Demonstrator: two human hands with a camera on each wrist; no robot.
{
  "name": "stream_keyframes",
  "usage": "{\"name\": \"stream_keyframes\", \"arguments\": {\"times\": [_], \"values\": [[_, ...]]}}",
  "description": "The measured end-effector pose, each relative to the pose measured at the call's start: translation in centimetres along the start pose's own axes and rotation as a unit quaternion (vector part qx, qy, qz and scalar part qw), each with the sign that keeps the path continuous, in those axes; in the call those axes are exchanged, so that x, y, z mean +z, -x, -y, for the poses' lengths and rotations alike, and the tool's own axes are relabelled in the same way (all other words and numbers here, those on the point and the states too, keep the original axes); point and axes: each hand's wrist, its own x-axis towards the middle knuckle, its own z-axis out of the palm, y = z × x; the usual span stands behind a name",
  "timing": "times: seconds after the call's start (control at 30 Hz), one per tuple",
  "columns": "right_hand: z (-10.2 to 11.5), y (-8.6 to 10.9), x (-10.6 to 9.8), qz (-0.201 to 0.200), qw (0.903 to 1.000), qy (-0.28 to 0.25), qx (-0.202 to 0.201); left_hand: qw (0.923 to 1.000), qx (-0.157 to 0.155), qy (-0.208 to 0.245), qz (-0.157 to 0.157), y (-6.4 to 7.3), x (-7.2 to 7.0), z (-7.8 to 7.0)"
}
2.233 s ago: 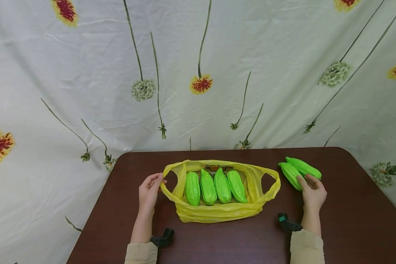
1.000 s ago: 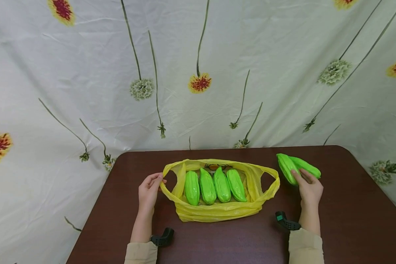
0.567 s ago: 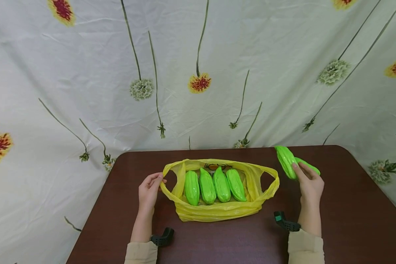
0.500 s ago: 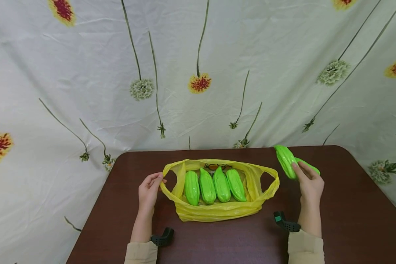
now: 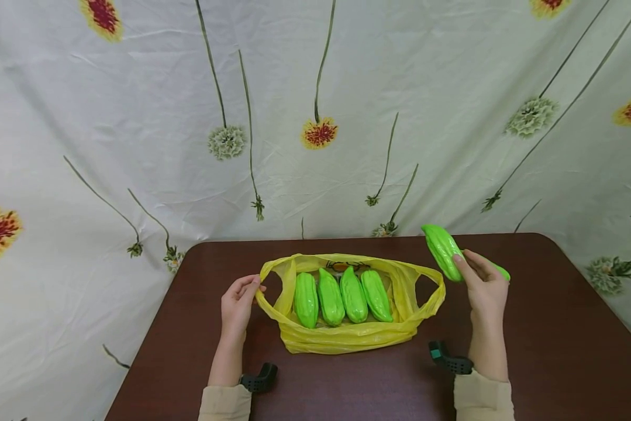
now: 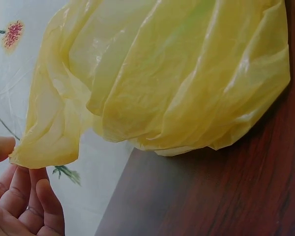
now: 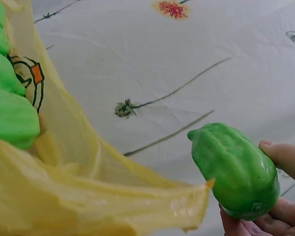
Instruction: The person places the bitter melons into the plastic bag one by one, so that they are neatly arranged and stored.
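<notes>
A yellow plastic bag [image 5: 347, 340] lies spread on the table with its mouth held wide and both handle loops showing. Inside, several bright green bitter melons [image 5: 332, 299] rest side by side. My left hand [image 5: 234, 307] pinches the bag's left handle between thumb and fingers; the left wrist view shows the pinched yellow corner [image 6: 49, 155]. To the right of the bag, my right hand [image 5: 486, 289] grips another ridged bitter melon [image 7: 236, 172] by its near end, raised with the tip pointing up and left. Behind the right hand, one more bitter melon [image 5: 501, 271] is mostly hidden.
The dark brown table [image 5: 347, 386] has rounded far corners. A white cloth [image 5: 315, 193] with printed flowers hangs behind it. The bag's right handle loop [image 5: 435, 298] stands between the bag's contents and my right hand.
My right hand has lifted one bitter melon off the table beside the other and moved it up and left toward the bag. The left hand and bag stay put.
</notes>
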Motion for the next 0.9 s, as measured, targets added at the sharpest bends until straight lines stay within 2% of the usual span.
{"name": "stream_keyframes", "arguments": {"times": [0.1,0.33,0.7,0.9], "values": [[0.1,0.4,0.5,0.010,0.9998,0.001,-0.019,1.0000,0.005,-0.005,0.002,0.5,0.1,-0.9],[0.5,1.3,1.4,0.022,0.9993,-0.017,-0.026,1.0000,-0.007,-0.007,0.000,-0.4,0.0,0.5],[0.7,2.3,2.8,0.037,0.9990,-0.012,-0.022,0.9999,0.003,-0.015,-0.005,-0.4,0.2,0.8],[0.5,3.2,4.1,0.063,0.9970,-0.016,-0.042,0.9997,0.013,-0.016,-0.011,-0.4,0.3,1.0]]}}
